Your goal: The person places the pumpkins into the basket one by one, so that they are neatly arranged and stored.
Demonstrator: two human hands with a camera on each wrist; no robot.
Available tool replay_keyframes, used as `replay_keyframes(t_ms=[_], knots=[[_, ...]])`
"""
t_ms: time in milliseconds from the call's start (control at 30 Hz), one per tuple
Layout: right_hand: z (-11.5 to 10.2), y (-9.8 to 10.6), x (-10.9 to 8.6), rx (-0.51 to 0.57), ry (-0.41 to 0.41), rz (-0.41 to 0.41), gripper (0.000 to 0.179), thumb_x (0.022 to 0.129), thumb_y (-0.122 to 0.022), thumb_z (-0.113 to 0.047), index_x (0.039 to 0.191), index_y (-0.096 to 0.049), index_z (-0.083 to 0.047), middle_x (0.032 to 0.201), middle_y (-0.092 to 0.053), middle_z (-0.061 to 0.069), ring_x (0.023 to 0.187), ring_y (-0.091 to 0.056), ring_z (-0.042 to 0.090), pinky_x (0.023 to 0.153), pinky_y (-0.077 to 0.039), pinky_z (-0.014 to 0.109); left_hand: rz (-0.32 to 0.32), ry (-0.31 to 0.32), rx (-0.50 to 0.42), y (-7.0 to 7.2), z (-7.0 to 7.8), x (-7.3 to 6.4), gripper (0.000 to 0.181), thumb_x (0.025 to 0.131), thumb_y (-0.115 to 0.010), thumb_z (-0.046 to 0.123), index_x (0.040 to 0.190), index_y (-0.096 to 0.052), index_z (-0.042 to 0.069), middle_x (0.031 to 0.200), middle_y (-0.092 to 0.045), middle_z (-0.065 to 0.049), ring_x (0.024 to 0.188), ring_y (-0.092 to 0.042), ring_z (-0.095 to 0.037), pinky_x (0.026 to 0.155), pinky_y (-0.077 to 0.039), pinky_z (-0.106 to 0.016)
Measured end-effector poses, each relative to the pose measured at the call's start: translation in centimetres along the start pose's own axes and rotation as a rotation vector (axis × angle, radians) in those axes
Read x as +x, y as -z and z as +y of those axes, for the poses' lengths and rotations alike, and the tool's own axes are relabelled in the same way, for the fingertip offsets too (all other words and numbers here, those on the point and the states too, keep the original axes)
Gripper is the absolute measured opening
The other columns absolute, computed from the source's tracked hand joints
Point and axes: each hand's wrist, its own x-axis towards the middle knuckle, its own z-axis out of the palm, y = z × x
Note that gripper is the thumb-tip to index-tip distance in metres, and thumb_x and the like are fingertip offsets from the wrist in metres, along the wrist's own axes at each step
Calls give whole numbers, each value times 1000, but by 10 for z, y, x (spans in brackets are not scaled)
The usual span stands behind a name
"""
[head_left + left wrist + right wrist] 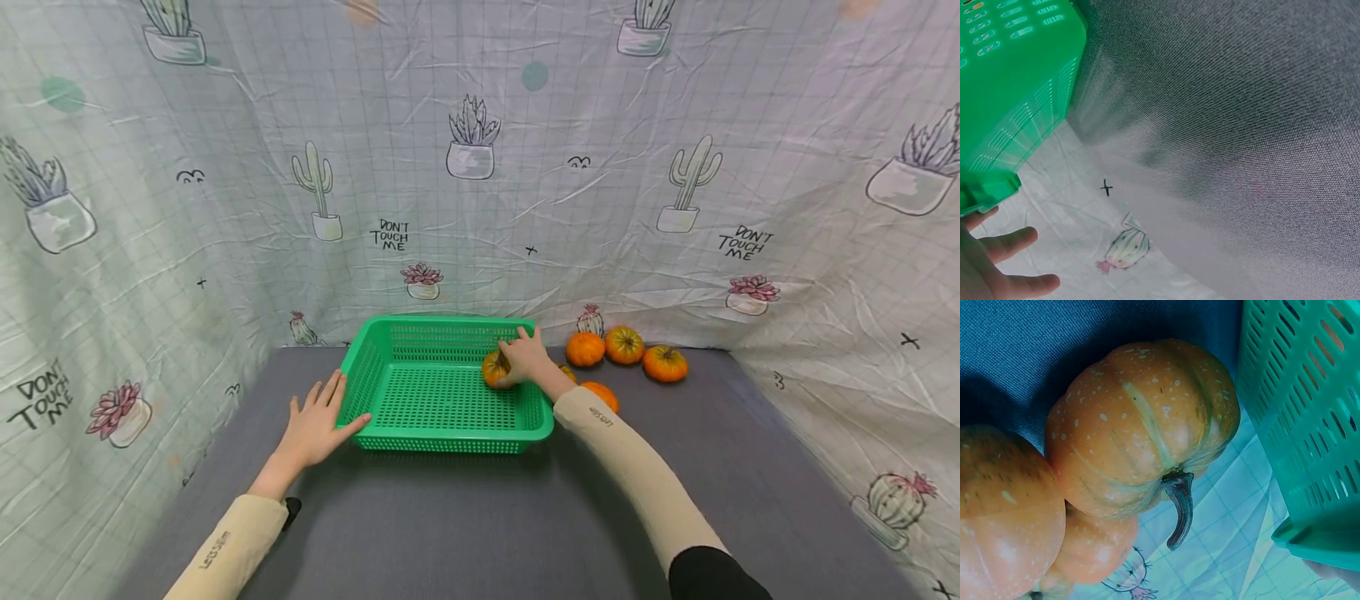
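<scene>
A green perforated plastic basket (450, 438) stands on the grey table. Inside its right part, my right hand (527, 358) grips a small orange-green pumpkin (492, 370), thumb and fingers curled round it. At the basket's left side, my left hand (313, 427) has its fingers spread, with fingertips right at the rim. In the left wrist view, the left hand (991, 262) lies beside the basket's outer wall (1016, 100). The right wrist view looks past the basket wall (1310, 431) at a stemmed pumpkin (1141, 425) outside; the held pumpkin is hidden there.
Right of the basket sit an orange pumpkin (585, 349), a yellowish one (624, 345), another orange one (665, 364) and a nearer one (602, 395) partly behind the right sleeve. A cactus-printed cloth (525, 208) hangs behind and along both sides of the table.
</scene>
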Motion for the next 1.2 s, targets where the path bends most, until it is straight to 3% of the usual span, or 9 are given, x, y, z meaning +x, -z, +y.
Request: replay_keyframes(t_ms=[167, 667, 900, 1200], knots=[[-1, 0, -4, -23, 4, -4, 83, 70, -59, -65, 135, -41, -16, 130, -51, 7, 131, -27, 35, 102, -17, 61, -4, -3, -12, 0, 2, -1, 90, 83, -41, 63, 144, -12, 3, 149, -14, -18, 131, -16, -48, 94, -7, -72], [1, 6, -20, 24, 60, 203, 58, 76, -60, -55, 121, -54, -18, 116, -61, 4, 106, -42, 27, 91, -28, 57, 3, -5, -6, 1, 1, -1, 90, 83, -40, 63, 144, -12, 3, 149, -12, -17, 131, -16, -48, 94, -7, -72], [-1, 14, -32, 62, 104, 244, 54, 78, -62, -47, 121, -55, -16, 113, -62, 4, 100, -42, 26, 93, -27, 59, -2, 0, -8, 1, 1, -1, 90, 83, -40, 64, 144, -10, 4, 150, -11, -17, 131, -15, -48, 95, -8, -72], [3, 20, -55, 127, 179, 323, 43, 82, -61, -37, 118, -57, -14, 108, -62, 3, 95, -41, 23, 88, -30, 52, -2, 0, -12, 1, 1, 0, 91, 83, -40, 64, 144, -10, 4, 149, -13, -18, 131, -14, -48, 94, -6, -72]])
